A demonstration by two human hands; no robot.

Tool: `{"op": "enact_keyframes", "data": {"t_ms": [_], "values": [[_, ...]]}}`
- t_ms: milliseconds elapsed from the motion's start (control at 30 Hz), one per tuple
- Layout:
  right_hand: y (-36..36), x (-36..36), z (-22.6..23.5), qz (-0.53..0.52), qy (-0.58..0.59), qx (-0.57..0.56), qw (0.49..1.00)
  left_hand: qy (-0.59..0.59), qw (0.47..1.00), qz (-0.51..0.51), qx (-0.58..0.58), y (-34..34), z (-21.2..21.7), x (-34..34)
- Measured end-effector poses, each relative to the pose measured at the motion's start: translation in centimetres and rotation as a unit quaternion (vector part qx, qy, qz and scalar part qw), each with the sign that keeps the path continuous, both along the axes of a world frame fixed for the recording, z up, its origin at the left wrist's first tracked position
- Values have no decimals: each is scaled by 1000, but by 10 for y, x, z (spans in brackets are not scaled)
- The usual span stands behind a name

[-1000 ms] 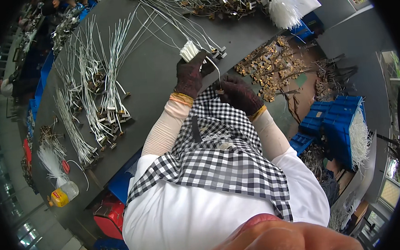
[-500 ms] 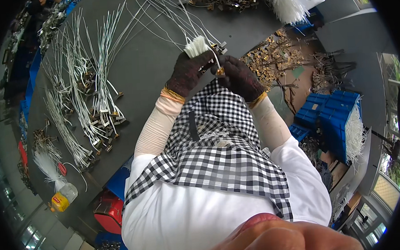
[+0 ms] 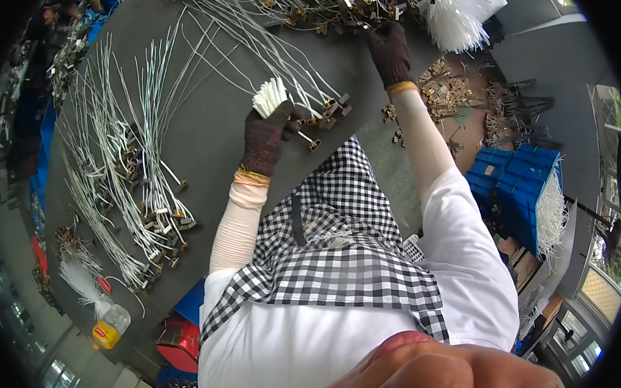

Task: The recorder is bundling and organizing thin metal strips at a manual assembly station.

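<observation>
My left hand, in a dark knitted glove, is closed round a bunch of short white tubes above the grey table. Just right of its fingertips, a small brass-coloured connector sits at the end of a white piece. Beyond it lie several wired connectors, their thin white wires trailing toward the far left. My right hand, gloved alike, stretches out to the near edge of a pile of wired connectors. Its fingers are bent down against the pile; what they pinch is hidden.
Long bundles of wires with connectors cover the table's left part. A bottle with a yellow label stands near left. White strands lie far right, above loose brass-coloured parts. Blue crates stand at right.
My hands have parted. The right one has moved away to the far pile of connectors; the left has shifted left and slightly nearer, still holding the white tubes.
</observation>
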State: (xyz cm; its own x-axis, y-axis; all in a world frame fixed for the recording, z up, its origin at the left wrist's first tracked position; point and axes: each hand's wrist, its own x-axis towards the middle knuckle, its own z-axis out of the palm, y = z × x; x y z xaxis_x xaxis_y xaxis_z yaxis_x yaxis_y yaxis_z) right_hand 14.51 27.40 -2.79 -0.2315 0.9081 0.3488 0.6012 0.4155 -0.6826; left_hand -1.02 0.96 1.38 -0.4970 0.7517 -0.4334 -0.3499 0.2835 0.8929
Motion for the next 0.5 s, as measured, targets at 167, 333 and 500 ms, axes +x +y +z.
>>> {"op": "enact_keyframes", "data": {"t_ms": [167,333,500], "values": [[13,-4,-11,-25,75,-13,997,-68,994,-46,70,21,-3,19],[-18,58,3,46,-53,-103,992,242,933,-215,157,43,0,43],[-87,113,55,95,26,-302,948,47,968,-177,174,64,-31,87]]}}
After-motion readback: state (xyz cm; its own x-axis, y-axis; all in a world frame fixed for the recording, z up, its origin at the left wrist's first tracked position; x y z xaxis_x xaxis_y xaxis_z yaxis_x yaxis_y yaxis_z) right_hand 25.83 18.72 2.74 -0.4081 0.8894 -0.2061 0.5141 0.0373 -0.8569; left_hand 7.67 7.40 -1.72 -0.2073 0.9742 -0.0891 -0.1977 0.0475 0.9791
